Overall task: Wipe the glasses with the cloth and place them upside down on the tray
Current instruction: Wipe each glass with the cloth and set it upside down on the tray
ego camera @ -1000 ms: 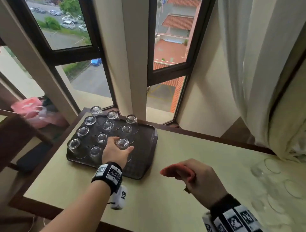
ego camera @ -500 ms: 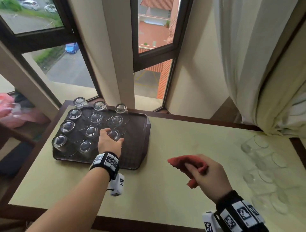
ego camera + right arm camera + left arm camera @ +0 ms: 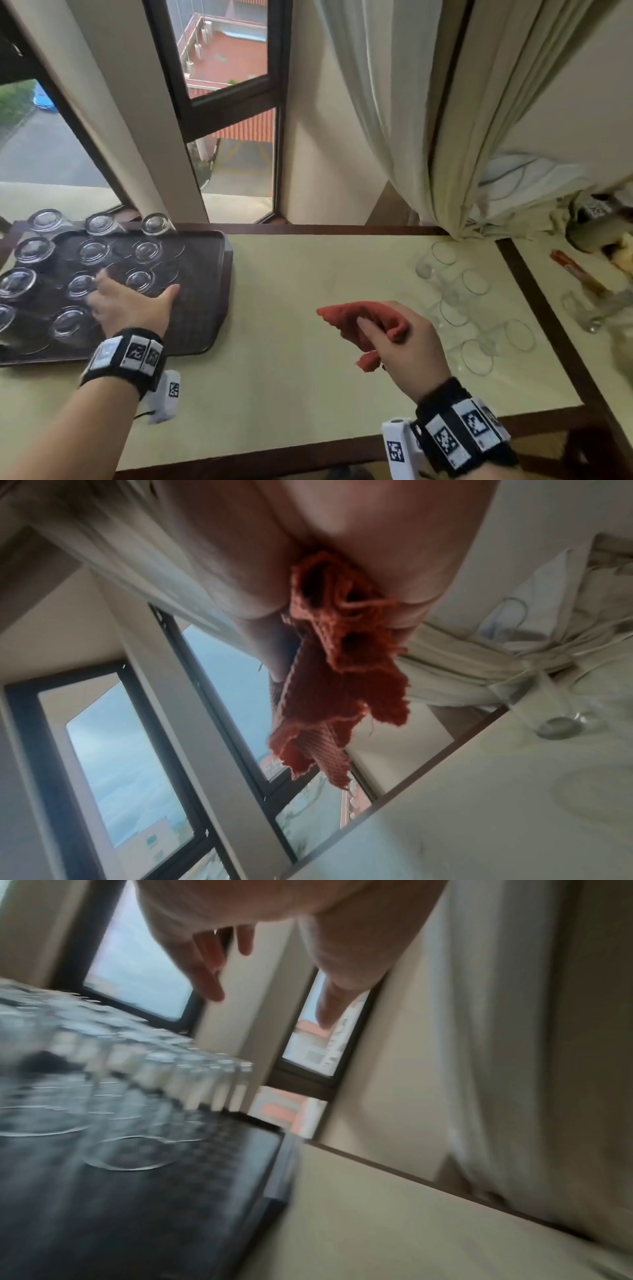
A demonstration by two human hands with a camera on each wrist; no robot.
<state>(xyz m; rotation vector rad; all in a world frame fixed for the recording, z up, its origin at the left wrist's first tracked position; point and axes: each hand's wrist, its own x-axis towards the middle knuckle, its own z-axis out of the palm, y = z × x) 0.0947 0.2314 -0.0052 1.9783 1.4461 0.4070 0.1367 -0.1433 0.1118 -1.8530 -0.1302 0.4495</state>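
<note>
1. Glasses [image 3: 81, 284] sit bases-up in rows on the tray [image 3: 205, 308], far-left of the table [image 3: 291, 342]; likely so they drain.
2. Left hand [image 3: 128, 305] over the tray, fingers spread, holding nothing.
3. Right hand [image 3: 407, 346] bunches the cloth [image 3: 359, 317], ready for wiping.
4. Unwiped glasses [image 3: 474, 286] upright at right, well apart from the tray.

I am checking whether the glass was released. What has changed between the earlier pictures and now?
The left hand has let go of the upside-down glass it was setting on the tray; its fingers are now spread open and hold nothing, just beside that glass. The right hand keeps its grip on the red cloth above the table. The glasses on the tray stayed in place.
</note>
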